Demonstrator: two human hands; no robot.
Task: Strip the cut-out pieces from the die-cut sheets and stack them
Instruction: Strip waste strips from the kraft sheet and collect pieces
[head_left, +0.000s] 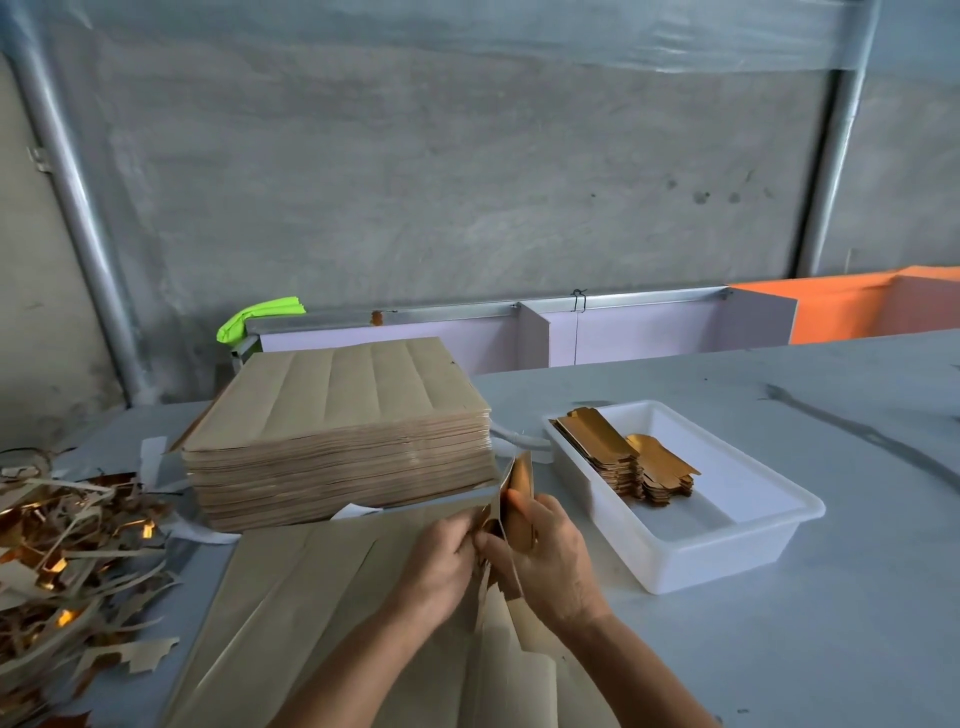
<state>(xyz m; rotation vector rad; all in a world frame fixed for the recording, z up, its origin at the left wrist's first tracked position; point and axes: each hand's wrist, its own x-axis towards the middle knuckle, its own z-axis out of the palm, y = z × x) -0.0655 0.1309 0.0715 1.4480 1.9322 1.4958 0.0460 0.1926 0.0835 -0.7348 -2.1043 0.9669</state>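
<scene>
Grey counter (779, 649) against plastic-sheeted wall. Far left, heap of stripped scrap (62, 551), cut off by frame edge. Behind, tall stack of die-cut sheets (337, 441). One loose sheet (311, 613) lies flat under forearms, near edge out of frame. Left hand (441, 561) and right hand (550, 556) close together, fingers curled, each gripping gold-faced cut-out piece (519, 499) held upright; fingertips hidden behind card. Right, white tray (727, 551) holding stacked pieces (623, 462).

Matt brown card sheets (337, 447), glossy gold pieces (623, 457), smooth white plastic tray (727, 551).
</scene>
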